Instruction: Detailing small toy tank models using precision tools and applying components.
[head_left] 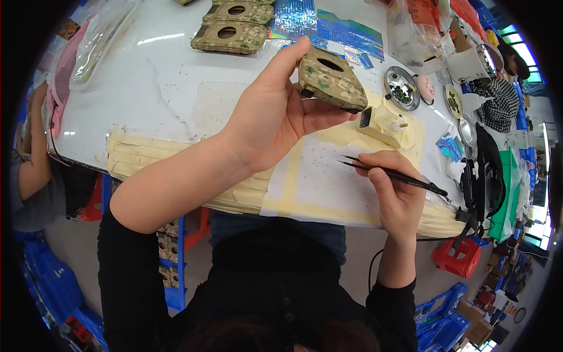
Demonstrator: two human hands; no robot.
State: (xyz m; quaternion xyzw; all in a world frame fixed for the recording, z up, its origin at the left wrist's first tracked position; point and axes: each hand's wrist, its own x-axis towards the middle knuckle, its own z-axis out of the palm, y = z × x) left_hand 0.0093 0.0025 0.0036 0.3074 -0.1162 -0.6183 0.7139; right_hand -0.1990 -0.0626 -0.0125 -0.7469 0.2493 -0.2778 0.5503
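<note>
My left hand (262, 117) grips a camouflage-painted model tank hull (339, 83), raised over the table and tilted, with a round hole in its top. Lower and to the right, my right hand (400, 190) pinches black tweezers (407, 178). Their fine tips point left, over a white sheet (316, 190) dotted with tiny dark specks, and stay apart from the hull. Just beyond the tweezers is a block wrapped in cream tape (384, 130), with a small white peg on it. Fingers partly hide the hull's underside.
More camouflage hulls (227, 38) stand at the far side beside shiny blue holographic sheets (350, 36). On the right are a round metal dish (412, 88) with small dark green parts, a pink object (426, 88) and a green tray (509, 196). Another person's arm (36, 141) shows far left.
</note>
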